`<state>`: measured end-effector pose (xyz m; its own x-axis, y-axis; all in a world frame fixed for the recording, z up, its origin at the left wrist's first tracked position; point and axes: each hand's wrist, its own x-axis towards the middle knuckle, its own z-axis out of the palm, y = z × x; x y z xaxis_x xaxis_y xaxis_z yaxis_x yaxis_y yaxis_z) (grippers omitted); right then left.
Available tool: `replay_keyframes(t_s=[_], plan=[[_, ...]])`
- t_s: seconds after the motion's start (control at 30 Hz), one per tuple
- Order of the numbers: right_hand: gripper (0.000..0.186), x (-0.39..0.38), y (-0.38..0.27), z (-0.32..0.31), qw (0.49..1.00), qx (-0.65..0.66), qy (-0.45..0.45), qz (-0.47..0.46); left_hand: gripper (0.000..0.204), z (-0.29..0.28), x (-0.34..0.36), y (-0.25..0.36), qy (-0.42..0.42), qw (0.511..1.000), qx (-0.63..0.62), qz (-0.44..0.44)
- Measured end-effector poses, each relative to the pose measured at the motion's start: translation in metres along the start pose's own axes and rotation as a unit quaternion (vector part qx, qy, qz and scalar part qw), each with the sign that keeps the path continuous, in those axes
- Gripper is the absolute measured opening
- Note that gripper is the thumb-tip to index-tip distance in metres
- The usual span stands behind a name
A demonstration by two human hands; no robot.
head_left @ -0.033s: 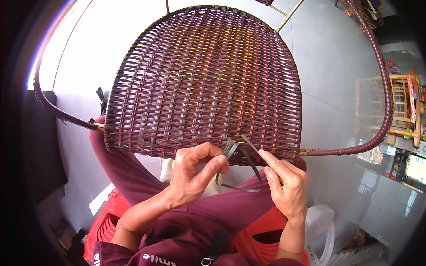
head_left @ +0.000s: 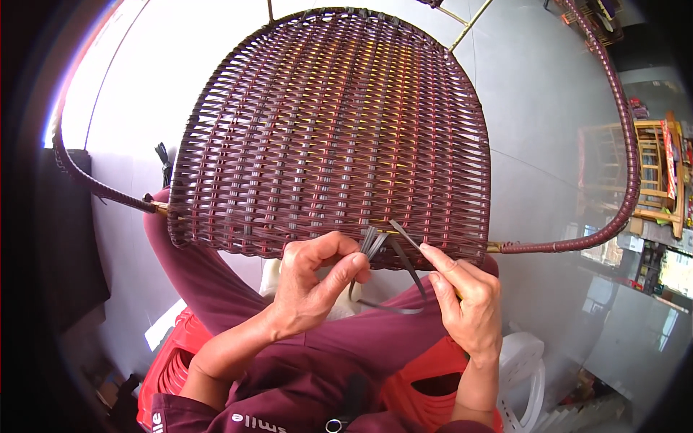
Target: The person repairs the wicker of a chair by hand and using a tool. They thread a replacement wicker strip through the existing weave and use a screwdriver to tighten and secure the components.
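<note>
A dark red and grey woven wicker seat (head_left: 339, 137) with a rounded far edge lies across my knees. At its near edge my left hand (head_left: 314, 281) is closed, pinching a small bundle of flat grey strips (head_left: 373, 244) between thumb and fingers. One grey strip (head_left: 410, 270) hangs from the weave in a loop between my hands. My right hand (head_left: 468, 303) is closed around a straight, thin grey piece (head_left: 406, 234), whose tip touches the weave beside the bundle. A bit of yellow shows in that palm; whether it is a handle I cannot tell.
Wrapped curved frame arms (head_left: 626, 144) reach out on both sides of the seat. Red plastic stools (head_left: 170, 368) show beneath me, with a white plastic seat (head_left: 523, 368) at the right. A wooden rack (head_left: 657, 173) stands far right, and dark strips (head_left: 164, 162) lie at left.
The seat has shifted very slightly to the left along its near edge. Both hands keep nearly the same place and hold.
</note>
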<state>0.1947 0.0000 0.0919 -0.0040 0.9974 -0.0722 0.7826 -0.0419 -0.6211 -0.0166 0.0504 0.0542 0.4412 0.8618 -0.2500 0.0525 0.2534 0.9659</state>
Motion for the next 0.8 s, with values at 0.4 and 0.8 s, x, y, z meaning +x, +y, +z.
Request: replay_keyframes(t_s=[0.4,0.8], plan=[[0.027,0.037,-0.006,-0.04,0.988,-0.044,-0.147,-0.03,0.016,0.001,0.002,-0.006,0.019,0.998,0.023,0.059],[0.023,0.044,-0.002,-0.043,0.986,-0.034,-0.163,-0.016,0.016,0.0,0.004,-0.006,0.011,0.996,0.049,0.076]])
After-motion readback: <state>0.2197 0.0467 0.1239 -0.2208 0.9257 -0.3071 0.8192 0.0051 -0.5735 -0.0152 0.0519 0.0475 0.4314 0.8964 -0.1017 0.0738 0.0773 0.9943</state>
